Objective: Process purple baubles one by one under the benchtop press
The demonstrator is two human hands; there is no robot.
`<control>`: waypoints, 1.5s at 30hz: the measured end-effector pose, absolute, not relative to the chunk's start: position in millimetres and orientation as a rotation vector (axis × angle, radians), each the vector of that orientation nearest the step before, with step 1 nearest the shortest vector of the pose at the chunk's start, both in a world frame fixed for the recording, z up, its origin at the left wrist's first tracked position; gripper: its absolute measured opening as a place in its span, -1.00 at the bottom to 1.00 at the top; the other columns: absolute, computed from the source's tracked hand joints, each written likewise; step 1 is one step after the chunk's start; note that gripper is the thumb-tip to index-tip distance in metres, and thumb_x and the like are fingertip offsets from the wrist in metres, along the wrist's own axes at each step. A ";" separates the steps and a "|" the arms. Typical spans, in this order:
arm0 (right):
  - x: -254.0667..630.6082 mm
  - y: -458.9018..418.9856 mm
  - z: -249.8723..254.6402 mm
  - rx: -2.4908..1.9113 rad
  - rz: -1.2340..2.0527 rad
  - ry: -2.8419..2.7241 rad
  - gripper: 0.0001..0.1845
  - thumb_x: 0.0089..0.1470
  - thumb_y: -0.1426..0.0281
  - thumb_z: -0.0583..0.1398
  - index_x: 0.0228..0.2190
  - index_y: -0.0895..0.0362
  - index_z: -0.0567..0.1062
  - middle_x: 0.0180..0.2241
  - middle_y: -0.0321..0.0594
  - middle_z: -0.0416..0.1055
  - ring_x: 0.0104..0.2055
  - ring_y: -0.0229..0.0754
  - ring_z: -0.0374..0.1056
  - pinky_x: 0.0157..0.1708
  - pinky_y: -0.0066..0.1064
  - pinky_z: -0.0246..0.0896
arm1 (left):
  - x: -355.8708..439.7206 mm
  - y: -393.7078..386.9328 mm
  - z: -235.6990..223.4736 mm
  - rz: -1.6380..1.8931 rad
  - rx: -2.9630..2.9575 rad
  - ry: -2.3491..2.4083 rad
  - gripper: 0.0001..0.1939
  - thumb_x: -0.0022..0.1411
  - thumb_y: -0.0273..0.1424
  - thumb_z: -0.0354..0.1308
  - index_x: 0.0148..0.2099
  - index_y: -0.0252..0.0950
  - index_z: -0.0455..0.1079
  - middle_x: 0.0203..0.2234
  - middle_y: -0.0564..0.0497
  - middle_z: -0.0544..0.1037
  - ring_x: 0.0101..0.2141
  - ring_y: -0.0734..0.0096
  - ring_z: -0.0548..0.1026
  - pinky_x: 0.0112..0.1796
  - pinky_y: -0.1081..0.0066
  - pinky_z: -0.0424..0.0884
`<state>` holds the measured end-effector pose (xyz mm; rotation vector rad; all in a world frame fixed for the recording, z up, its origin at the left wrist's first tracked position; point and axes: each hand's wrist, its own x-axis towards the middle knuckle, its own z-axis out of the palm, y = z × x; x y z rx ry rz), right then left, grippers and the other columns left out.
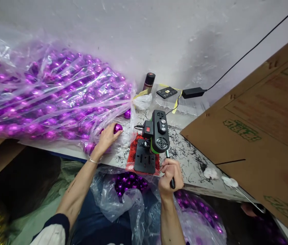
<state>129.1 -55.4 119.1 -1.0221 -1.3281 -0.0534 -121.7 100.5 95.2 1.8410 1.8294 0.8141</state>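
My left hand [107, 138] has its thumb and fingers around a shiny purple ball [118, 128], beside the mouth of a clear plastic bag [67, 98] packed with more purple balls. A lever handle [172, 183] with a black grip is closed in my right hand [171, 175]. That lever joins a small black bench machine [160, 131] with round vents, knobs and a red switch. Its slotted black base plate [141, 167] stands on a red sheet [133, 149]. Any tool under the machine's head is mostly hidden.
Black shavings litter the white tabletop [182, 149]. Behind the machine are a dark cylinder [149, 81], a remote-like black keypad [166, 92] and a power adapter [193, 92]. A large cardboard box [256, 129] bounds the right. An open bag of purple balls [130, 183] lies at my lap.
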 end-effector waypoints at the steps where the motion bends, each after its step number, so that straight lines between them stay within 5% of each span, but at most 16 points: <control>1: 127.8 -55.2 122.6 -1.024 -0.053 -1.317 -0.54 0.49 0.45 0.08 -0.51 0.05 0.39 -0.52 -0.34 0.37 -0.42 -0.23 0.41 -0.41 -0.34 0.24 | -117.8 92.3 93.6 0.989 1.729 1.711 -0.45 0.35 -0.17 0.39 0.28 -0.26 0.45 0.14 -0.24 0.66 0.15 -0.12 0.63 0.20 -0.02 0.53; 4: 123.4 -52.8 137.2 -1.033 -0.043 -1.264 -0.53 0.50 0.45 0.10 -0.52 0.05 0.37 -0.55 -0.36 0.33 -0.44 -0.25 0.39 -0.43 -0.35 0.20 | -97.1 58.6 87.0 1.284 1.248 1.268 -0.30 0.26 0.00 0.46 0.30 -0.24 0.44 0.10 -0.17 0.69 0.10 0.02 0.68 0.14 0.11 0.60; 11: 119.9 -47.0 165.0 -1.072 -0.024 -1.235 -0.49 0.52 0.39 0.11 -0.55 0.05 0.33 -0.57 -0.39 0.28 -0.47 -0.27 0.35 -0.44 -0.34 0.16 | -42.5 1.5 51.2 1.214 0.697 0.978 -0.19 0.07 0.07 0.59 0.20 -0.23 0.46 -0.01 -0.13 0.74 -0.06 0.14 0.74 0.08 0.18 0.65; 16: 120.5 -46.0 167.1 -1.045 -0.016 -1.258 -0.48 0.53 0.41 0.08 -0.55 0.05 0.30 -0.58 -0.41 0.27 -0.46 -0.30 0.36 -0.40 -0.36 0.20 | -28.0 -2.3 26.5 1.261 0.983 1.027 -0.12 0.22 0.07 0.48 0.41 -0.20 0.31 0.10 -0.18 0.71 0.12 0.03 0.70 0.24 0.05 0.56; 19: 120.7 -45.5 168.1 -1.045 -0.017 -1.262 -0.50 0.53 0.43 0.08 -0.54 0.06 0.29 -0.57 -0.42 0.27 -0.46 -0.32 0.34 -0.40 -0.38 0.19 | -24.3 -4.4 15.3 1.239 1.233 1.101 -0.23 0.29 0.04 0.43 0.39 -0.19 0.39 0.21 -0.20 0.65 0.22 -0.03 0.64 0.29 0.04 0.51; 31: 122.5 -48.7 165.7 -1.059 -0.018 -1.287 -0.56 0.50 0.48 0.09 -0.49 0.04 0.33 -0.53 -0.39 0.30 -0.43 -0.28 0.36 -0.39 -0.36 0.21 | -11.1 -0.9 1.0 1.169 1.936 1.258 -0.46 0.33 -0.23 0.46 0.28 -0.14 0.42 0.10 -0.10 0.69 0.15 0.00 0.66 0.35 -0.13 0.43; 45: 118.0 -49.4 93.5 -1.005 -0.169 -1.289 -0.54 0.52 0.43 -0.02 -0.48 0.04 0.34 -0.47 -0.36 0.38 -0.47 -0.27 0.34 -0.34 -0.31 0.32 | -7.6 -2.1 -3.3 1.212 1.822 1.210 -0.41 0.28 -0.18 0.51 0.24 -0.16 0.40 0.11 -0.14 0.69 0.17 -0.05 0.67 0.31 -0.12 0.50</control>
